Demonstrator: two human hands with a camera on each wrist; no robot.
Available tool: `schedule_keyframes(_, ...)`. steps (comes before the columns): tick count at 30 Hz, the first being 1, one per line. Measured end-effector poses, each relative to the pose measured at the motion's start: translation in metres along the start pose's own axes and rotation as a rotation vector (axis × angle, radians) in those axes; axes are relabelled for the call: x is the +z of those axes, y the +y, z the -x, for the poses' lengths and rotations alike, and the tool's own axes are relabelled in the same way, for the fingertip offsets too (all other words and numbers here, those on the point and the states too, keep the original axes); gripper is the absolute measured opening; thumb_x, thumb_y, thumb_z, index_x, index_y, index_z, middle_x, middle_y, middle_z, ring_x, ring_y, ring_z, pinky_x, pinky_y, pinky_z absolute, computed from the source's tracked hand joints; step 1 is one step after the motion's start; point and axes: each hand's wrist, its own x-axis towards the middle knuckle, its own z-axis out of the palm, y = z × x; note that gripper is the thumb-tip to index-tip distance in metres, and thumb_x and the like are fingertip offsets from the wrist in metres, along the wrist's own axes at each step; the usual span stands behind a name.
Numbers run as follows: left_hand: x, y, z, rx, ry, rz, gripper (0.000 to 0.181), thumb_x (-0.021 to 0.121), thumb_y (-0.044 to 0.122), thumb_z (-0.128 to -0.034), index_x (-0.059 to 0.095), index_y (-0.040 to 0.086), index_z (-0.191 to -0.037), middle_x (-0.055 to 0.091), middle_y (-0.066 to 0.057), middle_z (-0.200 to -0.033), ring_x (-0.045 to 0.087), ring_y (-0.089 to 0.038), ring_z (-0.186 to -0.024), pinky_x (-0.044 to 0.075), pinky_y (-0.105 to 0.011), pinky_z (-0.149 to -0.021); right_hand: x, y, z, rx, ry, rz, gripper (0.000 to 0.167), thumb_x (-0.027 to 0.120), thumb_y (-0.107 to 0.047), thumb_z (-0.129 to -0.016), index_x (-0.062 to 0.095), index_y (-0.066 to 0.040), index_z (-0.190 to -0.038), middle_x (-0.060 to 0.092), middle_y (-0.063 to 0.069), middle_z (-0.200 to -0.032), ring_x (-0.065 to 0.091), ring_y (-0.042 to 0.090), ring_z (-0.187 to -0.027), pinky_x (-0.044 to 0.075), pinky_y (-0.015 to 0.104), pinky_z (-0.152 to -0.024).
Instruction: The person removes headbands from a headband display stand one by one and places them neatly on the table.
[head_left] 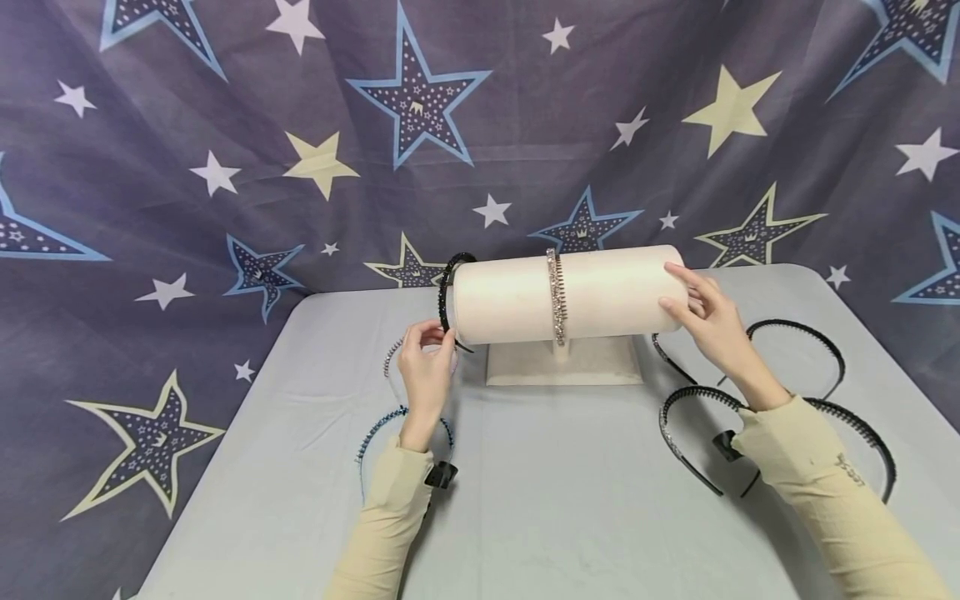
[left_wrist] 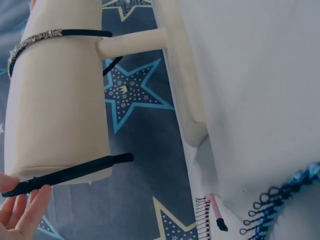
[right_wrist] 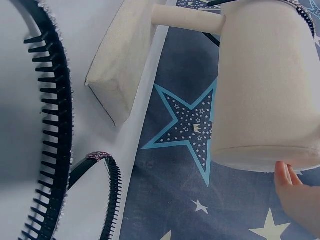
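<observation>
A cream padded roll (head_left: 502,300) lies level on a display stand with a flat base (head_left: 517,371). Around its middle sits a rhinestone headband (head_left: 557,300). My left hand (head_left: 426,371) pinches a black beaded headband (left_wrist: 75,172) near one end, between thumb and fingers. That headband stands at the roll's left end; in the left wrist view its free tip extends past the roll's edge. At the opposite end, my right hand (head_left: 712,321) touches the roll with thumb and fairly straight fingers. In the right wrist view its fingertips (right_wrist: 282,172) meet the end face.
On the table's left lie a blue beaded headband (head_left: 378,427) and a pinkish headband (head_left: 387,360). Several dark toothed headbands, one of them a black headband (head_left: 836,354), lie at the right around and under my right forearm. A star-patterned cloth (head_left: 480,108) hangs behind the table.
</observation>
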Motion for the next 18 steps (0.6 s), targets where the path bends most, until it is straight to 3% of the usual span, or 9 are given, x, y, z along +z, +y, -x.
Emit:
schedule_keyframes(6, -0.003, -0.003, -0.002, -0.008, 0.003, -0.028, 0.017, 0.064, 0.000, -0.0760, 0.058, -0.007, -0.090, 0.059, -0.016, -0.078, 0.058, -0.025, -0.068, 0.055, -0.031, -0.057, 0.000, 0.000, 0.000, 0.003, 0.001, 0.006, 0.047, 0.055, -0.004, -0.085, 0.043, -0.007, -0.131, 0.037, 0.000, -0.103, 0.050, -0.005, -0.095, 0.046, 0.005, -0.079)
schedule_keyframes(11, -0.006, -0.005, -0.004, -0.040, 0.021, -0.034, 0.017, 0.065, 0.001, -0.0762, 0.059, -0.007, -0.090, 0.060, -0.017, -0.078, 0.059, -0.028, -0.068, 0.053, -0.040, -0.062, 0.000, 0.000, 0.000, 0.000, 0.001, 0.000, 0.047, 0.055, -0.003, -0.085, 0.043, -0.006, -0.131, 0.037, 0.000, -0.102, 0.050, -0.004, -0.095, 0.046, 0.005, -0.078)
schedule_keyframes(18, -0.014, -0.011, -0.007, -0.090, 0.028, -0.054, 0.018, 0.065, 0.003, -0.0766, 0.059, -0.006, -0.091, 0.059, -0.017, -0.079, 0.058, -0.027, -0.069, 0.050, -0.042, -0.065, 0.000, 0.000, 0.000, -0.008, 0.000, 0.001, 0.047, 0.055, -0.003, -0.085, 0.043, -0.006, -0.131, 0.037, 0.000, -0.101, 0.051, -0.005, -0.094, 0.046, 0.004, -0.076)
